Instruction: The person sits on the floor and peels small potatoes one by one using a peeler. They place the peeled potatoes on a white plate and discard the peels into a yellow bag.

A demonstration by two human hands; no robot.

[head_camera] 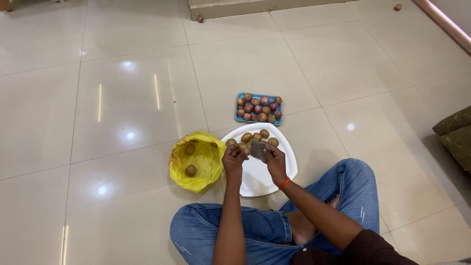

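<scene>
Seated cross-legged on a glossy cream tiled floor [122, 98], blue denim jeans [255, 230] on both legs.

Left hand [233, 158]: raised over the near-left edge of a white rounded-triangular plastic plate [265, 181]. Fingers curled together around a small brown round potato [242, 147], only partly visible between fingers and thumb.

Right hand [274, 159]: raised over the same plate, just beside the left hand, nearly touching it. Fingers closed on a flat grey metal blade [257, 148], held upright and tilted toward the left hand. Blade edge set against or right next to the held potato; actual contact impossible to confirm at this size. Orange band [284, 183] around the right wrist.

Position of the held potato: above the plate's left part, between both hands, not resting on the plate.

Surroundings:
- Small brown potatoes [257, 136] in a loose cluster on the far part of the white plate, just beyond the hands.
- Blue rectangular plastic tray [237, 117] on the floor just beyond the plate, filled with small red-purple onions [260, 107].
- Crumpled yellow plastic bag [206, 162] on the floor, touching or just beside the plate's left edge, open at the top, two brown potatoes [190, 170] lying inside.
- Two small round items on the floor far off, near the top edge: one beside a pale raised step [235, 7], one toward the right corner; kind not identifiable.
- Olive-green upholstered edge [456, 130] at the right border.
</scene>
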